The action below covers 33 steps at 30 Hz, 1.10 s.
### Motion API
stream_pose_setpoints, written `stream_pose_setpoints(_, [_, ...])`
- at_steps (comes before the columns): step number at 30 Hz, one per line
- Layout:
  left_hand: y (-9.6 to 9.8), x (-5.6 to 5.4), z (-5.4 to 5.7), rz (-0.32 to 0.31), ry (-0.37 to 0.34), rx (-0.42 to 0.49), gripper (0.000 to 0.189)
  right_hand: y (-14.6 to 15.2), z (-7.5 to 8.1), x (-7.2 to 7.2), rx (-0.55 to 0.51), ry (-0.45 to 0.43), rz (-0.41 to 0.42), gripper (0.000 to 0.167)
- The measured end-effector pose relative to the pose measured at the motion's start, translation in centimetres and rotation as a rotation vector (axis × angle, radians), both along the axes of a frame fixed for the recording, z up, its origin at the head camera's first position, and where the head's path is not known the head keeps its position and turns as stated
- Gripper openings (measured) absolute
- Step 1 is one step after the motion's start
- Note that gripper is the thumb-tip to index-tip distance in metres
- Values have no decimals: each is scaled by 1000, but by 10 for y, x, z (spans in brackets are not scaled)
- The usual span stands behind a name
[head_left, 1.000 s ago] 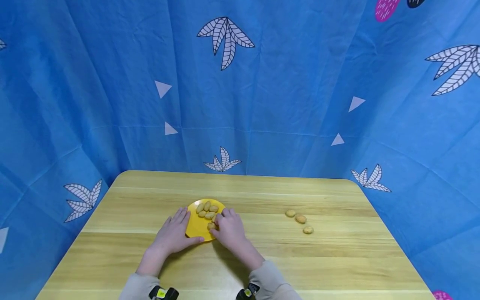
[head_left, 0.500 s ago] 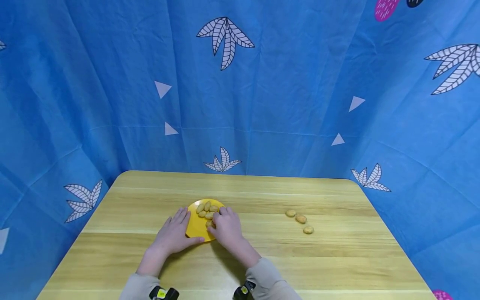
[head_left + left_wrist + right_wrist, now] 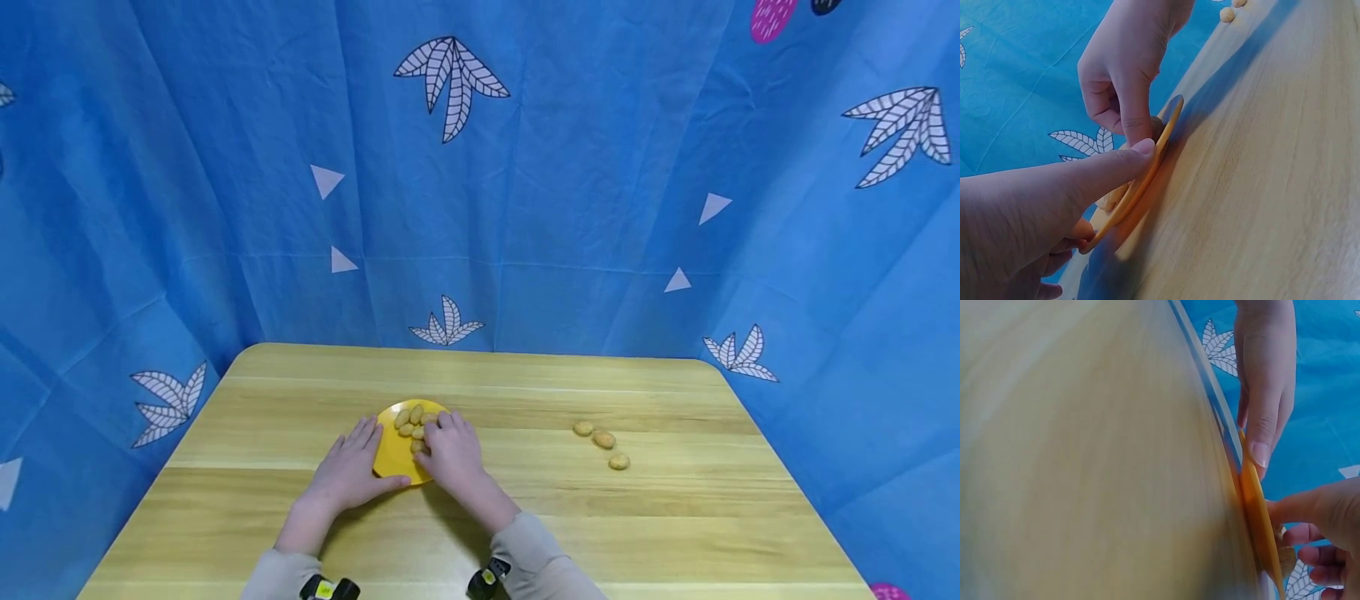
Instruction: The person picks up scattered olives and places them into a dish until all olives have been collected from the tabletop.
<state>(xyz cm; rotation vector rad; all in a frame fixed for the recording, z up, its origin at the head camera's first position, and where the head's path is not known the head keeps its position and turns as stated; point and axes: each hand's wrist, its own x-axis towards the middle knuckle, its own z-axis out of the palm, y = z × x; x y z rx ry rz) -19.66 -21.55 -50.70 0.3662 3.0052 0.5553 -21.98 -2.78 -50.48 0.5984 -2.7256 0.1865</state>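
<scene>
A yellow plate (image 3: 392,458) lies on the table, bearing several tan oval nut-like pieces (image 3: 402,418) in its upper part. My left hand (image 3: 347,471) rests along the plate's left side, fingers straight and thumb on the near rim; in the left wrist view the thumb tip touches that rim. Over the plate's right side, my right hand (image 3: 455,458) has its fingers bent, with thumb and forefinger at a tan piece (image 3: 417,447). In the right wrist view its thumb is low against the plate, and the fingers partly hide the piece (image 3: 1285,556).
To the right on the wooden table (image 3: 675,517) lie three more tan pieces (image 3: 603,439), apart from the plate. A blue patterned curtain (image 3: 570,167) hangs behind the table and along both sides.
My right hand has shifted slightly left over the plate, and the piece by its thumb has moved a little left too. The left hand stays in place.
</scene>
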Motion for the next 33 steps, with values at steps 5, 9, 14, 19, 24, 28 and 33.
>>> stream_pose_setpoints(5, [-1,1,-2,0,12,2,107,4,2,2,-12,-22,14,32])
stream_pose_setpoints(9, [-1,1,-2,0,9,-7,109,10,5,2,-47,-48,22,29])
stream_pose_setpoints(14, [-1,0,-3,0,2,-18,111,20,8,3,-99,-67,4,26])
stream_pose_setpoints(19, [0,-1,-4,4,2,-11,110,34,11,6,-160,-49,-9,26])
stream_pose_setpoints(24, [0,-1,-6,6,-1,-5,109,52,8,6,-196,-49,-29,25])
stream_pose_setpoints(28, [1,-1,-3,9,-12,-3,108,67,7,7,-204,-28,-30,24])
stream_pose_setpoints(33, [1,0,-1,11,-23,-3,108,86,5,8,-212,22,-46,24])
